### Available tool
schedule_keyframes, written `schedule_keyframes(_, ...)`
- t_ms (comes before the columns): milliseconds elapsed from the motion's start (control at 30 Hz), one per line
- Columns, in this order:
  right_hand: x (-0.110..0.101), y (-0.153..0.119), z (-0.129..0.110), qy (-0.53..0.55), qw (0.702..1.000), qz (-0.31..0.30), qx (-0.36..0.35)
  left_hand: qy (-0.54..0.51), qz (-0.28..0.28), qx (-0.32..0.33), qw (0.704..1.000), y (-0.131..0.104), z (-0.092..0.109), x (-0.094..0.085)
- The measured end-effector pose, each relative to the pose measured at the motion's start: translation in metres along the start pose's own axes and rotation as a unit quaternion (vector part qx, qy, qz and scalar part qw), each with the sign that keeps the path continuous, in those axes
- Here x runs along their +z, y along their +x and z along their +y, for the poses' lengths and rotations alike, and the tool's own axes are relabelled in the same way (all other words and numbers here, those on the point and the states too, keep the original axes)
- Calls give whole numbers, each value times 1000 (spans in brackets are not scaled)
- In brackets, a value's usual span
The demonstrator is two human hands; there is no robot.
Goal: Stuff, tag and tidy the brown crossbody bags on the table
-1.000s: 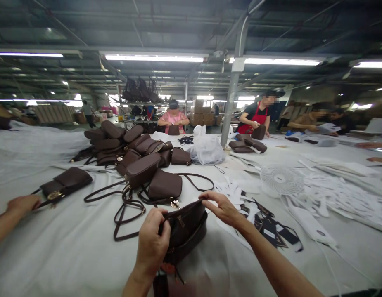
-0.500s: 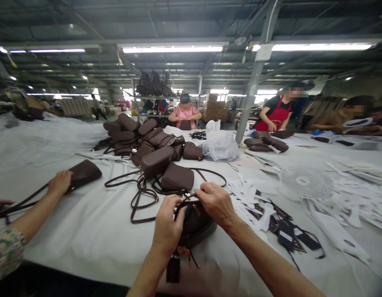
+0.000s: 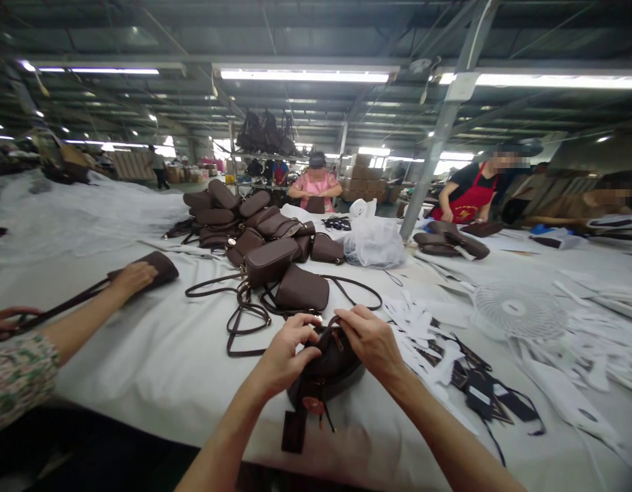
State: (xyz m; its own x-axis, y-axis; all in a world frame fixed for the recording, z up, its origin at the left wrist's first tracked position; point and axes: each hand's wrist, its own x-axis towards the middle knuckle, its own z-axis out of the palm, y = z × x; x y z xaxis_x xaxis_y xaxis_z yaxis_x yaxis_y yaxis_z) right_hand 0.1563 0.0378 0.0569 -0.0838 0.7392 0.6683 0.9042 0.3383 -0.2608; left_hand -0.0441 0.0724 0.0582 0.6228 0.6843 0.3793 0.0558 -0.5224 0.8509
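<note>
A dark brown handbag [image 3: 333, 372] stands on the cloth-covered table in front of me, a dark square tag [image 3: 294, 432] and short cords hanging from its near side. My left hand [image 3: 290, 352] grips the left part of its top edge, thumb toward me and fingers curled over. On the right, my right hand [image 3: 371, 340] pinches the top edge beside a small zipper pull [image 3: 337, 339]. Part of the rim is hidden behind my fingers. Just beyond lies another brown bag [image 3: 303, 287] with its long strap [image 3: 234, 335] looped on the cloth.
A pile of brown bags [image 3: 269, 236] rises behind. To the right are white paper pieces [image 3: 408, 318], black tags [image 3: 479, 393] and a white fan [image 3: 520, 307]. At left, a co-worker's hand [image 3: 134, 277] rests on another bag. Other people work across the table.
My view has shifted slightly left. My left hand's fingers have moved over the bag's top edge, and my right hand still pinches it. The co-worker's hand slid farther along their bag.
</note>
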Motion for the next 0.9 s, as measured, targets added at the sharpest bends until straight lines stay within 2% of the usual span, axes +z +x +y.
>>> schedule_keyframes(100, -1, 10, 4, 56, 998, -9, 12, -28, 31, -10, 999, 2, 8, 22)
schedule_keyframes(200, -10, 6, 1, 77, 997, -7, 3, -26, 43, -6, 999, 1, 12, 38)
schedule_keyframes(300, -28, -16, -11, 99, 994, 38, 3, -2, 31, 3, 1000, 2, 13, 37)
schedule_keyframes(400, -42, -47, -25, 97, 995, -9, -30, 7, 10, 20, 1000, 4, 14, 30)
schedule_keyframes(500, -42, -73, -33, 64, 995, -43, -59, 5, -11, 33, 999, 6, 15, 32)
schedule_keyframes(667, -29, -84, -40, 116, 992, 14, 50, -24, -47, 20, 998, 4, 18, 36)
schedule_keyframes(833, -29, -79, -51, 200, 968, 34, 146, -13, -98, 25, 995, -4, 16, 30)
schedule_keyframes(900, -32, -75, -48, 235, 958, 17, 163, 4, -101, 31, 994, -8, 15, 29)
